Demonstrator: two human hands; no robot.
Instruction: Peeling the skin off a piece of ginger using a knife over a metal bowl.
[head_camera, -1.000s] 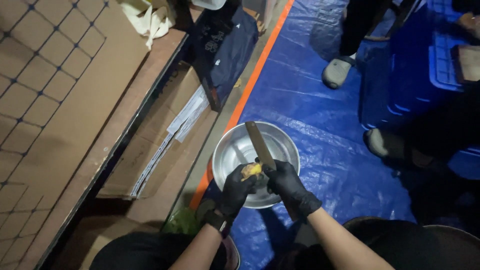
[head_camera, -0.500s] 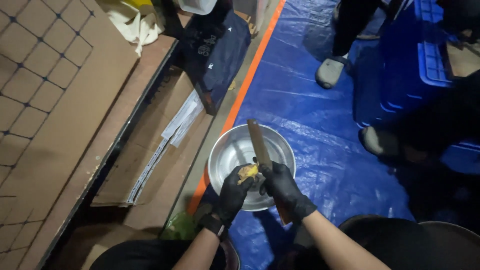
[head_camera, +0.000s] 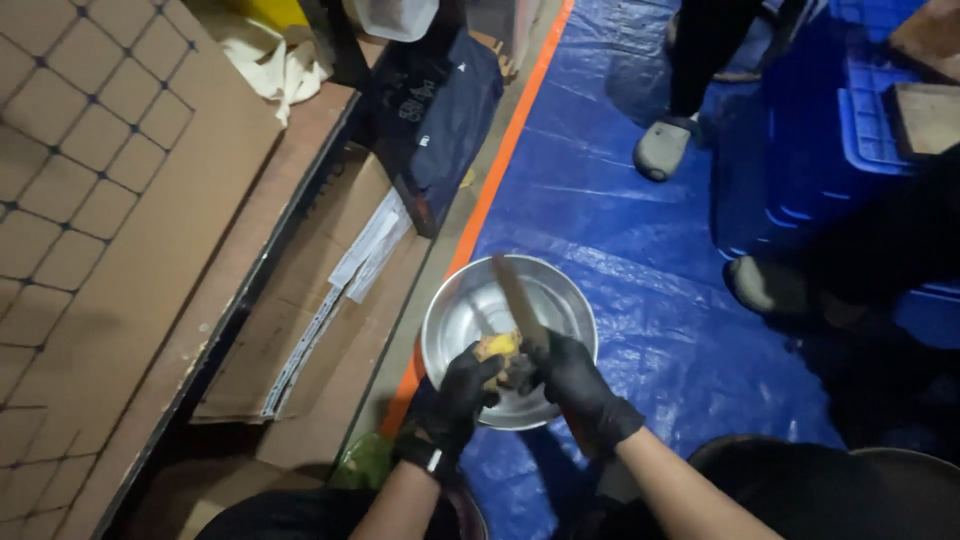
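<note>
While the left hand (head_camera: 455, 385) clamps the yellow piece (head_camera: 497, 347), the right hand (head_camera: 570, 375) grips the knife (head_camera: 518, 298).

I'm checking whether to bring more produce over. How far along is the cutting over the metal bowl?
Done so far: little to show, since the metal bowl looks bare inside. In hand: the left hand holds a yellow-orange piece over the bowl, and the right hand holds a knife against it. Left: that piece is uncut as far as can be seen.

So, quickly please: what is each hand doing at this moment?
Left hand: closed around a small yellow piece of food.
Right hand: closed on a knife, over the metal bowl.
</note>
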